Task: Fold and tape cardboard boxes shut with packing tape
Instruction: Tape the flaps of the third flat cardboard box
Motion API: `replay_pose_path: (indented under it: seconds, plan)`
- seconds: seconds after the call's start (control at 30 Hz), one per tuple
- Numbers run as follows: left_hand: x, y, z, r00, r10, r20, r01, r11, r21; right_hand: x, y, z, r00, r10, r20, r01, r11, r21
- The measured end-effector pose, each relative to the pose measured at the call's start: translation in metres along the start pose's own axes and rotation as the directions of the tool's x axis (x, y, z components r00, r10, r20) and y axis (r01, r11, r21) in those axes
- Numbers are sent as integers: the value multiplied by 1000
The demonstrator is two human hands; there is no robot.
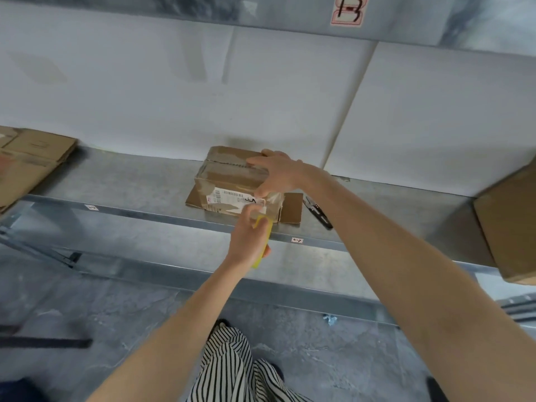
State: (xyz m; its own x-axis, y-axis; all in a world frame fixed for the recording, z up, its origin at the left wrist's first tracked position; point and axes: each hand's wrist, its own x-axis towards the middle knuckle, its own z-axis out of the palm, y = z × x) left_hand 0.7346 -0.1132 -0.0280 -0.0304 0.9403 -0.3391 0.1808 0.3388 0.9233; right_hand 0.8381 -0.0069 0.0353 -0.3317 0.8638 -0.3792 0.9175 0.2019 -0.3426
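A small brown cardboard box (229, 177) lies on a metal shelf (145, 187), flaps closed, with clear tape across its top and a white shipping label on its near side. It rests on a flat piece of cardboard (291, 210). My right hand (275, 172) lies on the box's top right part, fingers spread and thumb down on the near side. My left hand (249, 239) grips a yellow tape dispenser (262, 242) at the box's near right corner, where a strip of clear tape stretches from it onto the box.
Black snips (317, 211) lie on the shelf just right of the flat cardboard. Flattened cartons (29, 158) are stacked at the far left and a large box (510, 224) stands at the right edge. White panels back the shelf. Grey floor and striped trousers lie below.
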Motion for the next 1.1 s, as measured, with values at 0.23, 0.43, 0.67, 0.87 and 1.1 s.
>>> replay_pose_path:
  seconds: [0.23,0.43,0.67,0.87,1.1]
  plan:
    - [8,0,2,998,-55,8,55,996,-70,-21,43,43,799,321,-508,87,774,627]
    - [11,-4,0,997,-72,7,73,986,-153,-43,105,106,731,564,-384,-460,823,333]
    - [10,-4,0,999,-45,2,45,990,-135,-51,104,105,688,608,-397,-400,774,491]
    - [8,-4,1,999,-42,6,42,992,-122,-73,61,100,771,540,-337,6,523,853]
    - [6,-2,0,999,-42,4,42,992,-121,-89,44,109,901,343,-267,2,612,791]
